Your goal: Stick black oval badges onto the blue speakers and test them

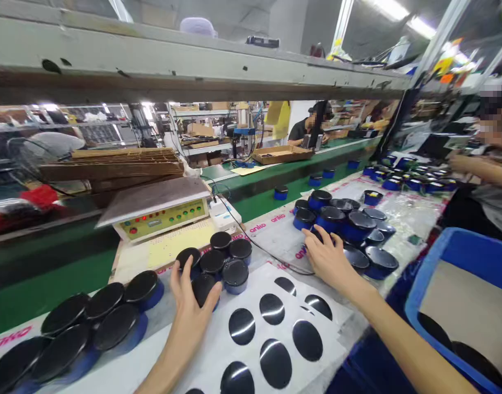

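My left hand [192, 301] has its thumb and fingers around a round blue case with a glossy black top [203, 288], at the near side of a small cluster of the same cases [235, 273]. My right hand [327, 256] reaches to the near left edge of a larger, partly stacked group of these cases [332, 216]. Its curled fingers are on a dark-topped case [319, 233] there, mostly hidden by the hand. Between my forearms lies a white sheet [251, 350] carrying several black discs [272, 309].
More blue cases [120, 328] stand at the left. A control box [156, 210] sits behind, with a black cable [259, 244] running across the table. A green conveyor [255, 205] carries several cases. A blue bin [417, 295] and a co-worker's arm [476, 167] are at the right.
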A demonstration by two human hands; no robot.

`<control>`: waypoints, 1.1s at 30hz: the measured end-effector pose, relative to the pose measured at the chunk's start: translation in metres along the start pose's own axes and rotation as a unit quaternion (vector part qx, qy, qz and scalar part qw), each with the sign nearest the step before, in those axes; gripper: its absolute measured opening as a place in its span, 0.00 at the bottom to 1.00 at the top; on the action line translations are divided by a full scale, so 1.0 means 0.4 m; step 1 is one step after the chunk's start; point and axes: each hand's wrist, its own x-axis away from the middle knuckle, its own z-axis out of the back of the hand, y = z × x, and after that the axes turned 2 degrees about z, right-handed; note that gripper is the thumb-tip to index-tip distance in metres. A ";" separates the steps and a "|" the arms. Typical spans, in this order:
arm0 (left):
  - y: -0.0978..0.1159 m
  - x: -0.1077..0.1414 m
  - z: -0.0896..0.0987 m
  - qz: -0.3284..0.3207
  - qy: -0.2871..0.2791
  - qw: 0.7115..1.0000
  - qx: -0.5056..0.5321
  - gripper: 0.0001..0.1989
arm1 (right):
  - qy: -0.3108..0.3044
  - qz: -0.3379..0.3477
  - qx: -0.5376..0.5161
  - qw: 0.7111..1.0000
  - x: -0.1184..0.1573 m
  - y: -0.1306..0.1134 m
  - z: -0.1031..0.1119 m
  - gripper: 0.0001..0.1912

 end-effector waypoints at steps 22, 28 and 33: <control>-0.096 0.344 0.317 -0.004 0.058 0.972 -0.226 0.16 | 0.122 -0.003 -0.161 0.979 -0.200 -0.099 0.135 0.21; -0.176 0.344 0.232 -0.099 0.026 0.912 -0.398 0.26 | -0.226 0.397 -0.480 0.749 -0.065 -0.376 0.314 0.15; -0.193 0.337 0.233 -0.093 0.019 0.884 -0.458 0.27 | -0.292 0.536 -0.397 0.685 -0.060 -0.528 0.343 0.18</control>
